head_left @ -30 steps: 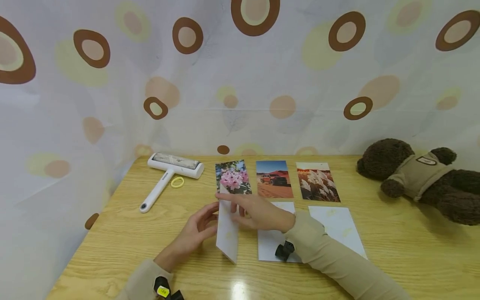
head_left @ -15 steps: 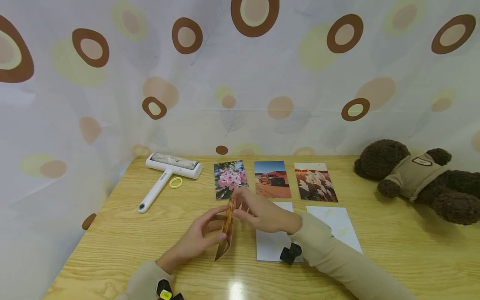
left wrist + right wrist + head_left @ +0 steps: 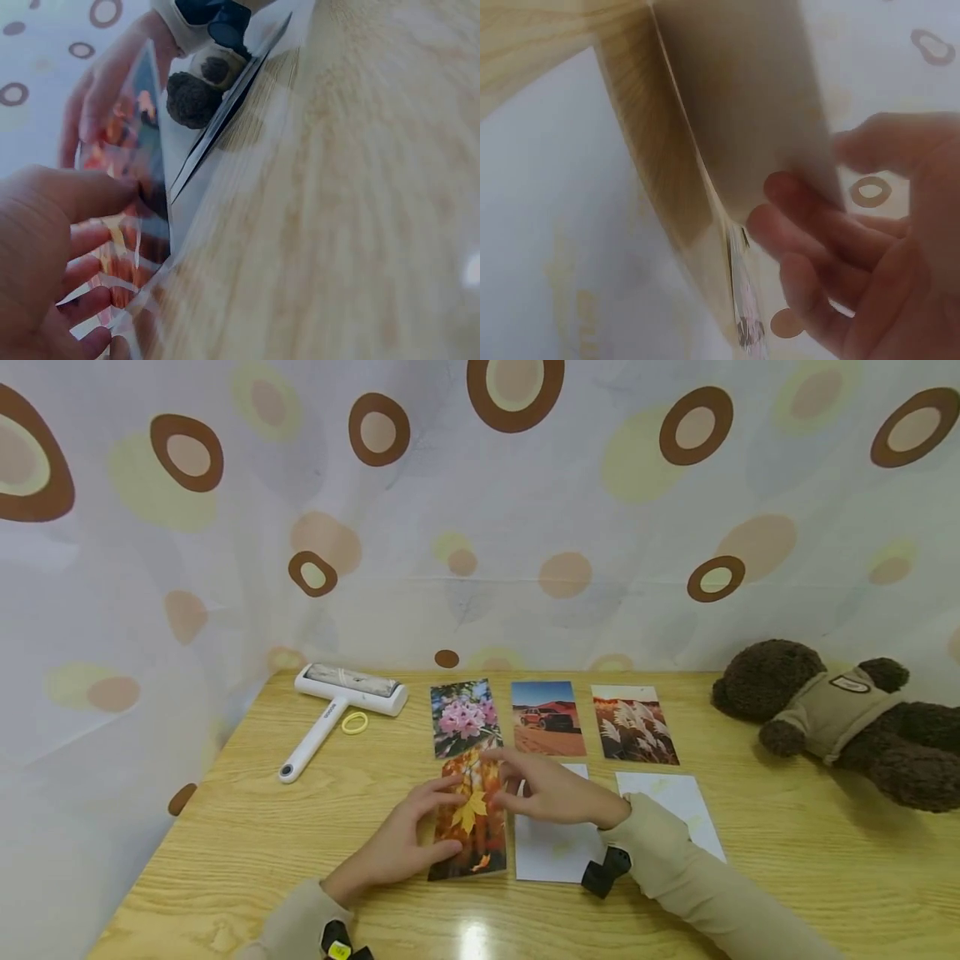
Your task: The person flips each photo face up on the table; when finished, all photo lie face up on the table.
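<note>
A postcard with a yellow maple leaf picture [image 3: 480, 835] is tilted up off the table, picture side towards the left and up. My right hand [image 3: 555, 789] holds its edge, thumb on one side and fingers against the plain back [image 3: 742, 97]. My left hand [image 3: 397, 843] lies at the card's left side, spread thumb and fingers touching the picture [image 3: 139, 225]. Just beyond lies a pink flower postcard [image 3: 465, 718]. Under my right hand, a white card [image 3: 555, 852] lies face down, with another white card [image 3: 675, 802] to its right.
A red car postcard [image 3: 547, 718] and a reed-grass postcard [image 3: 636, 727] lie in the back row. To the left are a white lint roller [image 3: 322, 735] and a yellow ring [image 3: 355, 722]. A brown teddy bear [image 3: 832, 710] lies at the right.
The maple leaf postcard has turned from nearly upright, white side showing, to leaning with its picture facing up. My right hand has moved right and slightly down with its edge.
</note>
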Motion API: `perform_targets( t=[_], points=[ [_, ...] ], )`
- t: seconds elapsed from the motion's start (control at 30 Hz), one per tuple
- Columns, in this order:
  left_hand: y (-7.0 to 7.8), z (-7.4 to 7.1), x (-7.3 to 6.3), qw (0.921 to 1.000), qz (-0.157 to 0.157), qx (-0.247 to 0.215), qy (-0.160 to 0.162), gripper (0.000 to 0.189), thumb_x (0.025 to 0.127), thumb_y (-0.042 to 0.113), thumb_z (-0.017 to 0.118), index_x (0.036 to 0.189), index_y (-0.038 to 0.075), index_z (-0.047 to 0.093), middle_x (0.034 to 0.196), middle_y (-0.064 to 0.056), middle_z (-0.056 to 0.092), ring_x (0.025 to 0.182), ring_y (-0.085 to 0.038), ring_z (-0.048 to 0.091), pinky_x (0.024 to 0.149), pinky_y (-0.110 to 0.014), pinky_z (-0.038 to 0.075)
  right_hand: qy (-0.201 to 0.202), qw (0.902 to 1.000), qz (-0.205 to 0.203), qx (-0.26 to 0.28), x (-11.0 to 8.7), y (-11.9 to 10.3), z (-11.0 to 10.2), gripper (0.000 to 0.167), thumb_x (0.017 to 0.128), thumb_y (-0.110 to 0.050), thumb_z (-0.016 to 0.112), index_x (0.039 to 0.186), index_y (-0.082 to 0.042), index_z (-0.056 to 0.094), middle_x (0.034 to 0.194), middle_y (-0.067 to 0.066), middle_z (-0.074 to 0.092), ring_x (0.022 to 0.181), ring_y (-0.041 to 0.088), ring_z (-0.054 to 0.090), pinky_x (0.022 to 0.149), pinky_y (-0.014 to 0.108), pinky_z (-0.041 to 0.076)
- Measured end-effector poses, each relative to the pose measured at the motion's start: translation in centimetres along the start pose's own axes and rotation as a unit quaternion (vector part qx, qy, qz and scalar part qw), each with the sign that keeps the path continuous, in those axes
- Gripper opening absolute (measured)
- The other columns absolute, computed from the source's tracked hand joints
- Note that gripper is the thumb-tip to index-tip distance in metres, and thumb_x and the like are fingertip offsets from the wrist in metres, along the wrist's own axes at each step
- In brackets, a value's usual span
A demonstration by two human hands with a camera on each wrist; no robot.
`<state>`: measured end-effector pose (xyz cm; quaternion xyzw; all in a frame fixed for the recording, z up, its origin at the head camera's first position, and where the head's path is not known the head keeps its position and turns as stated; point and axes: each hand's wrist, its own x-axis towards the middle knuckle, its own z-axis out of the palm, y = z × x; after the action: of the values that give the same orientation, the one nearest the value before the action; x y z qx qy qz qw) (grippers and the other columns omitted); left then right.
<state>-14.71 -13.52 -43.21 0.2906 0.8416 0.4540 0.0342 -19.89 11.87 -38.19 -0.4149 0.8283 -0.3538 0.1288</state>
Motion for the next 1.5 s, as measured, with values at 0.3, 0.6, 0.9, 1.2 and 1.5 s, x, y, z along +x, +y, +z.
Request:
perform_targets(
  t=[0.3,0.6,0.9,1.2,1.5],
  points=[
    [-0.1,-0.3,-0.1,0.996,0.022,0.086,-0.012,0.039,0.085,0.018,0.073,0.121,0.009,0.063,0.148,-0.009,0.044,0.132,-0.032,0.041,0.102,-0.058,0.035,-0.006,1.0,0.002,-0.008,0.3,0.7,0.4,0.062,0.091,-0.015,0.067,0.142,0.006,0.039,0.075,-0.004,0.064,0.059,0.001,0.056,0.056,0.021,0.048],
    [-0.4,-0.8,-0.1,0.9892,0.027,0.142,-0.022,0.043,0.084,0.024,0.074,0.123,0.009,0.062,0.142,-0.007,0.05,0.125,-0.027,0.045,0.099,-0.053,0.037,-0.019,0.9994,0.027,-0.01,0.8,1.3,1.4,0.06,0.086,-0.012,0.072,0.137,0.005,0.046,0.069,-0.005,0.059,0.057,-0.001,0.051,0.054,0.02,0.045],
    [-0.7,-1.2,-0.2,0.9852,0.03,0.168,-0.015,0.041,0.084,0.027,0.074,0.12,0.01,0.064,0.137,-0.008,0.054,0.119,-0.026,0.047,0.095,-0.051,0.039,-0.029,0.9951,0.064,-0.07,1.4,0.3,1.8,0.059,0.086,-0.015,0.072,0.136,0.003,0.048,0.066,-0.007,0.057,0.054,0.0,0.047,0.053,0.019,0.04],
    [-0.7,-1.1,-0.1,0.9857,0.006,0.166,-0.027,0.045,0.085,0.029,0.073,0.124,0.01,0.061,0.139,-0.007,0.052,0.121,-0.026,0.045,0.095,-0.051,0.038,-0.044,0.989,0.102,-0.098,1.8,-0.1,1.8,0.058,0.084,-0.017,0.074,0.135,-0.001,0.051,0.065,-0.005,0.059,0.053,0.003,0.049,0.049,0.02,0.039],
    [-0.6,-0.8,0.0,0.9902,0.028,0.135,0.018,0.049,0.086,0.021,0.073,0.129,0.008,0.055,0.135,-0.007,0.053,0.121,-0.024,0.047,0.099,-0.049,0.04,-0.022,0.9898,0.067,-0.124,0.9,0.6,1.5,0.042,0.087,-0.018,0.071,0.125,-0.004,0.058,0.06,-0.008,0.051,0.05,0.002,0.042,0.048,0.019,0.034]
  ],
)
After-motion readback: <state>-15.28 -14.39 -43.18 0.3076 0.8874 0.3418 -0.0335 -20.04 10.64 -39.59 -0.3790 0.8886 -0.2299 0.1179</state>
